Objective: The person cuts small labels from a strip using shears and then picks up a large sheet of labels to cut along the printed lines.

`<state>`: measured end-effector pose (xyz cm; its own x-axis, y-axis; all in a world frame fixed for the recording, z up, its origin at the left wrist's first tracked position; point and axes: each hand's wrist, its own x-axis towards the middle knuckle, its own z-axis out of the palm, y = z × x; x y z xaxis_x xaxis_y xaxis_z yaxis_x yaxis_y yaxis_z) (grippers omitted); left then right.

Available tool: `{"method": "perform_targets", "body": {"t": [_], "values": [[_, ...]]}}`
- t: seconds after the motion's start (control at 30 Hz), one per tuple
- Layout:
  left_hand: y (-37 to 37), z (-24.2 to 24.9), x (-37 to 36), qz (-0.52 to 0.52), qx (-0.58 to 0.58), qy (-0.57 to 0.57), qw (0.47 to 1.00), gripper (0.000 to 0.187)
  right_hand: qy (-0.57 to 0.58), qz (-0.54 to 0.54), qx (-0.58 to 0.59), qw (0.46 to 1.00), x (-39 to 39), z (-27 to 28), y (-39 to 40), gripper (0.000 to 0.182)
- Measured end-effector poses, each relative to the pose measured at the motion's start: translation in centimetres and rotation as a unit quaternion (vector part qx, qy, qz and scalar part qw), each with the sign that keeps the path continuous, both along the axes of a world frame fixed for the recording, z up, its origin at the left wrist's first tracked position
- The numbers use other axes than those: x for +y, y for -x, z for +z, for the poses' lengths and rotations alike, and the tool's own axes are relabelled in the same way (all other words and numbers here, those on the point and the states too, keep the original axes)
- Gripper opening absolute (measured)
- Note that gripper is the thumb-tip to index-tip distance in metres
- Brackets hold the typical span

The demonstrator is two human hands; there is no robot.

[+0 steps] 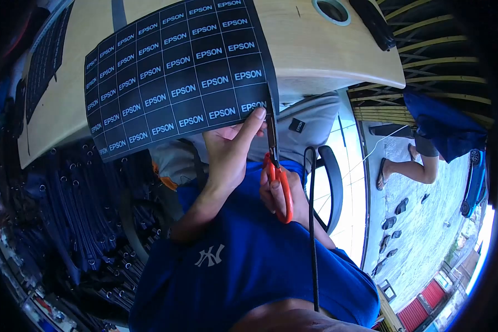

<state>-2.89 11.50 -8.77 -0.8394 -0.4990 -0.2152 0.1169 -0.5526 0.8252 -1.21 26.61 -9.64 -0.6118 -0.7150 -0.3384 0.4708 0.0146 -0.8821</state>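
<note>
A large black sheet (pixel 166 77), printed in white with rows of EPSON labels in a grid, hangs over the table's front edge. My left hand (pixel 229 152) pinches its lower right corner, thumb on top and fingers beneath. Scissors (pixel 282 188) with orange-red handles are in my right hand (pixel 296 202), fingers through the loops. Their blades point away from me, at the sheet's right edge, where a narrow dark strip borders the printed labels. A small cut EPSON label (pixel 297 125) lies on my grey-clad lap.
The light wooden table (pixel 321 55) has a round hole with a pale rim and a dark long object (pixel 373 25). Another printed sheet (pixel 47 58) lies far left. Dark straps with metal rings (pixel 86 210) hang at left. A person's leg (pixel 415 171) shows at right beyond a folding gate.
</note>
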Motion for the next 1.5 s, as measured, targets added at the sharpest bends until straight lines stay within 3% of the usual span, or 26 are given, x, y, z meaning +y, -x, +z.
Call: {"method": "perform_targets", "body": {"t": [0.33, 0.43, 0.5, 0.6, 0.8, 1.33, 1.5], "values": [[0.5, 0.2, -0.2, 0.043, 0.012, -0.009, 0.999, 0.015, -0.004, -0.007, 0.002, 1.0, 0.0, -0.2, -0.1, 0.03], [0.5, 0.1, -0.2, 0.054, 0.008, 0.012, 0.998, 0.016, -0.015, -0.009, 0.022, 1.0, 0.2, -1.1, -0.3, 0.04], [0.4, 0.0, -0.2, 0.053, 0.003, 0.021, 0.998, 0.016, 0.009, -0.007, 0.119, 0.993, 0.2, -1.6, -0.3, 0.054], [0.2, 0.0, -0.1, 0.054, 0.015, 0.032, 0.998, 0.017, -0.012, 0.022, 0.103, 0.994, 0.3, -1.6, -0.4, 0.066], [-0.2, 0.1, 0.3, 0.045, 0.005, 0.02, 0.999, 0.02, -0.005, 0.025, 0.078, 0.997, 0.2, -1.3, 0.0, 0.072], [-0.6, 0.1, 0.4, 0.032, 0.004, 0.028, 0.999, 0.017, 0.002, 0.008, 0.091, 0.996, -0.2, -1.3, 0.1, 0.072], [-0.7, 0.1, 0.4, 0.029, -0.001, 0.035, 0.999, 0.018, 0.023, 0.003, -0.035, 0.999, -0.5, -0.4, -0.1, 0.055]]}}
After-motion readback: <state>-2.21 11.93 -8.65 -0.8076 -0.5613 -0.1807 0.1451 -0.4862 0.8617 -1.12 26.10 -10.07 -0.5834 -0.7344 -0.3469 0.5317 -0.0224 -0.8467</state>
